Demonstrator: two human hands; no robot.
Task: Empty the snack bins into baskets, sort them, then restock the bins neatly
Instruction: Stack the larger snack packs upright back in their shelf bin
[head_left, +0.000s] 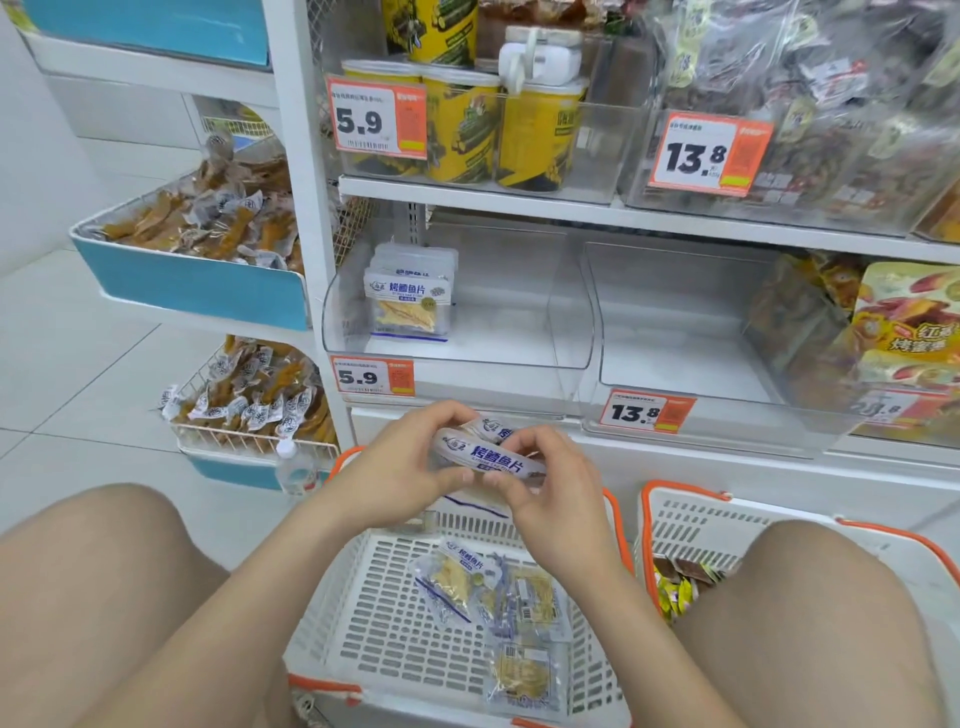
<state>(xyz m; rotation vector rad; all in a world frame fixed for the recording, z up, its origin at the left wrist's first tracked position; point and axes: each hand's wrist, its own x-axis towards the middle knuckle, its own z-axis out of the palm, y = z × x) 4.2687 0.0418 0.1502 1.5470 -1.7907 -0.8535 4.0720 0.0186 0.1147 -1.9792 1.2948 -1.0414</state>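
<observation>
- The left hand (400, 462) and right hand (550, 499) meet over the white basket (363, 629). Each grip is curled around one end of a small bundle of fish-slice packets (491, 454).
- The bundle is held edge-up with its printed tops in line. This looks like squaring the packets into a tidy stack so they can go in as one block.
- How many packets are in the bundle is hard to count, perhaps two or three.
- More of the same packets (498, 603) lie loose and overlapping on the basket floor, right under the hands and easy to reach.
- In the clear left bin (457, 371), above the 5.9 price tag (371, 376), a short row of packets (410, 301) stands upright against the left wall, labels forward. My guess is that restocking is under way, filling from that side across.
- The neighbouring clear bin (675, 358) holds nothing. Its stock may be in the second basket (691, 519) on the right, where a few wrapped snacks show.
</observation>
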